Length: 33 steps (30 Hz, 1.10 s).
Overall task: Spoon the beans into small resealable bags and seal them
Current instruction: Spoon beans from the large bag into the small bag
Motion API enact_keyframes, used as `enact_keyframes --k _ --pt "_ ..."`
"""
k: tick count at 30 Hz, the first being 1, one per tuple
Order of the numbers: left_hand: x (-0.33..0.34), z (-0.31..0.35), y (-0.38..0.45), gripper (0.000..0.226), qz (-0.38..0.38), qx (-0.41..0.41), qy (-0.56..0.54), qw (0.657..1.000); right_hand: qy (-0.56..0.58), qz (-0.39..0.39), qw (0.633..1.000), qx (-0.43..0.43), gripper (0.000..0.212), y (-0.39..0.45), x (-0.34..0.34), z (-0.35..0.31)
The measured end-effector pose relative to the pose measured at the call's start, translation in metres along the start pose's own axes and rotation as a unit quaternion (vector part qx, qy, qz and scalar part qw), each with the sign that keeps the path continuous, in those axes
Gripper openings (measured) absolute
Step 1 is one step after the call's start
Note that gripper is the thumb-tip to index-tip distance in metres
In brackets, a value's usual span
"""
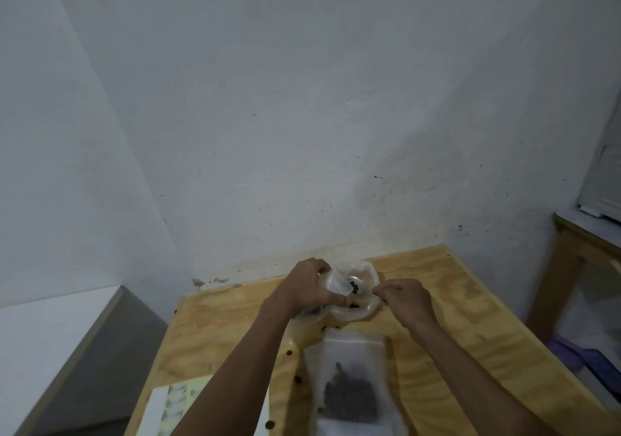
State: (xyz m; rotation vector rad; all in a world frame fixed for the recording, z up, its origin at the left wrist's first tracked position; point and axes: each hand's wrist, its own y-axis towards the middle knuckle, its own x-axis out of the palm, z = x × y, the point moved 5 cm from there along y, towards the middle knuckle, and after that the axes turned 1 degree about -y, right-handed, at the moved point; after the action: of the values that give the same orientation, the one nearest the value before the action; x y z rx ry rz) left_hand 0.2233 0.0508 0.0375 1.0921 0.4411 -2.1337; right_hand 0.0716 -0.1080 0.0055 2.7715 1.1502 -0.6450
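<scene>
My left hand (pixel 307 287) grips a small clear resealable bag (pixel 336 283) and holds its mouth over a white bowl (pixel 364 308) at the far side of the wooden table (pixel 470 308). My right hand (pixel 405 299) pinches the thin handle of a metal spoon (pixel 354 282), whose round bowl sits at the bag's mouth with a few dark beans on it. A few more dark beans lie in the white bowl. Nearer to me, a larger clear bag (pixel 349 382) with a heap of dark beans lies flat on the table.
Several loose beans (pixel 297 380) are scattered on the wood beside the large bag. A sheet of labels (pixel 171 405) lies at the table's near left. A white wall stands just behind the table. A second wooden table (pixel 578 240) is at the right, a grey surface at the left.
</scene>
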Motion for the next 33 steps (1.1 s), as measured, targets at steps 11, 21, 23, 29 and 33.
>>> enact_keyframes --k 11,21,23,29,33 --pt "0.001 -0.004 -0.016 0.097 0.033 0.012 0.022 0.999 0.009 -0.035 0.999 -0.015 0.032 0.003 -0.021 -0.031" --pt "-0.009 0.001 -0.025 0.083 0.065 0.024 -0.019 0.997 -0.129 0.019 0.972 -0.193 0.014 -0.014 -0.017 -0.059" --pt "-0.011 -0.001 -0.027 0.085 0.07 0.024 -0.031 0.997 -0.131 0.037 0.974 -0.181 0.014 -0.013 -0.021 -0.056" --pt "-0.006 -0.008 -0.025 0.071 0.075 -0.007 -0.118 0.99 -0.372 0.038 0.913 -0.162 0.02 -0.015 -0.017 -0.043" --pt "0.0 -0.007 -0.014 0.045 0.045 -0.024 -0.181 0.982 -0.422 0.038 0.89 -0.169 0.019 -0.017 -0.01 -0.029"
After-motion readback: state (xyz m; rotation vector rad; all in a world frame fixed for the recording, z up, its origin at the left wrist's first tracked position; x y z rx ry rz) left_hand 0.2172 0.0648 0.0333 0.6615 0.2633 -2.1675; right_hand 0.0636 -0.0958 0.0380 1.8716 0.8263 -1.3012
